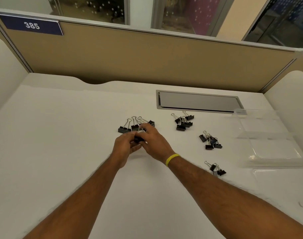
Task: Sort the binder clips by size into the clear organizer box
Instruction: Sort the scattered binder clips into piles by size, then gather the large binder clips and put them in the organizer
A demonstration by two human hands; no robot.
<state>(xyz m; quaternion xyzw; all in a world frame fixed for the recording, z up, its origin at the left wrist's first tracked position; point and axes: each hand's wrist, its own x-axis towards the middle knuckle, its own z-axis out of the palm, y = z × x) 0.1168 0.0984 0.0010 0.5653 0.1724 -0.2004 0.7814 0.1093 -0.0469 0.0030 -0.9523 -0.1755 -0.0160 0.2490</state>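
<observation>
Black binder clips lie in separate heaps on the white desk. The largest clips (128, 126) sit at the centre, just beyond my hands. A medium heap (183, 121) lies to the right, a smaller heap (210, 140) further right, and the smallest clips (216, 169) by my right forearm. My left hand (124, 149) and my right hand (154, 144) meet over one large black clip (138, 139), fingers curled round it. The clear organizer box (271, 135) stands open at the right edge of the desk.
A grey cable hatch (198, 101) is set into the desk behind the heaps. A tan partition (147, 62) with a "385" sign closes the back. The box's clear lid (282, 176) lies at the near right. A yellow band circles my right wrist.
</observation>
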